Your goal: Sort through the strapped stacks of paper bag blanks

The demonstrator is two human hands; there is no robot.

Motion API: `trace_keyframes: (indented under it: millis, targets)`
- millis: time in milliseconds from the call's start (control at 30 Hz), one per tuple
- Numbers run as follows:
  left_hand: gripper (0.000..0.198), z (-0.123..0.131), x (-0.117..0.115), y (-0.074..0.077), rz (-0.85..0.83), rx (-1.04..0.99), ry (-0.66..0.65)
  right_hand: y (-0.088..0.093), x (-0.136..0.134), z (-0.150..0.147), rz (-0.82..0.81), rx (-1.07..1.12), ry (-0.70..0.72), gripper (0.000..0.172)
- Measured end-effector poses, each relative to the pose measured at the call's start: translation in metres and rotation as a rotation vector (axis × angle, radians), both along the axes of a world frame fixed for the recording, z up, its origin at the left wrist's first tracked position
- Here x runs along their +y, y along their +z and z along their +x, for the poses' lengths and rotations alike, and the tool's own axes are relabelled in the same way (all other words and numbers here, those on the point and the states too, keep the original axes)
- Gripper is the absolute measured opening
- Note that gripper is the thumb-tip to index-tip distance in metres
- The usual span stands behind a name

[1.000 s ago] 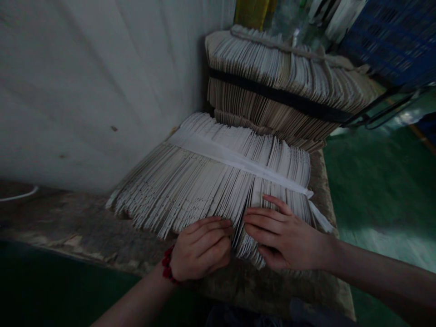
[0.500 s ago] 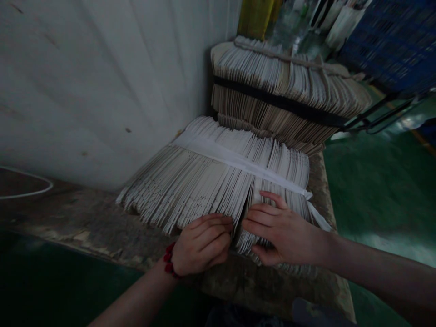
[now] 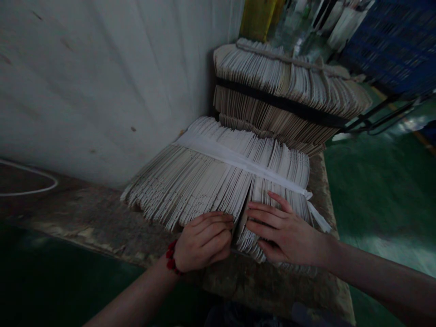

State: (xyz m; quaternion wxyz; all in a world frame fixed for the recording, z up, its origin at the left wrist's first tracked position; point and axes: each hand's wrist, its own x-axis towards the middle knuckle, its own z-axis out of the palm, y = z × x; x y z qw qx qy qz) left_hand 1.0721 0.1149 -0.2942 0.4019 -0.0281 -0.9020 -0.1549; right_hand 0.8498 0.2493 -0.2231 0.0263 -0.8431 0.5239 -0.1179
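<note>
Where the white wall (image 3: 102, 91) meets the worn workbench (image 3: 85, 213), 2 bundles of paper sheets sit, both beyond the grip. Green floor (image 3: 381, 190) lies R of the bench, past a narrow strip of bench edge; 1 blue plastic crate (image 3: 395, 41) is up top R, well beyond the grip. Open bench top runs L of the grip, w/ 1 white cord (image 3: 30, 190) on it.

Rear bundle (image 3: 272, 68) leans behind the front bundle (image 3: 211, 181), touching it, and has 1 black strap (image 3: 282, 102). Front bundle has 1 white band (image 3: 235, 161) and sits right btw the hands, its near edge fanned, w/ 1 split (image 3: 244, 222) in the sheets.

L hand (image 3: 202, 243), w/ 1 red bead bracelet (image 3: 171, 256), is curled against the sheets just L of the split. R hand (image 3: 284, 234) is spread on them just R of it. Both touching; can't tell if either is pinching.
</note>
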Motion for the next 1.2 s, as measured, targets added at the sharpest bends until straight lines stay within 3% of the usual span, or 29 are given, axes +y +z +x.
trace_keyframes:
  millis: [300, 700, 833, 1200]
  targets:
    - [0.014, 0.0, 0.0, 0.002, -0.013, 0.008, 0.0, 0.003, -0.005, -0.003, 0.067, -0.013, -0.025, 0.054]
    - [0.015, 0.001, -0.001, -0.003, -0.013, 0.001, -0.006, 0.005, -0.012, -0.002, 0.02, -0.036, 0.04, 0.037]
    - [0.019, 0.004, 0.001, 0.001, -0.02, -0.04, -0.004, 0.005, -0.014, -0.003, 0.074, -0.056, 0.032, 0.037]
    - [0.019, 0.007, 0.005, -0.001, 0.032, -0.066, 0.043, 0.0, -0.005, -0.009, 0.131, -0.023, 0.027, 0.059]
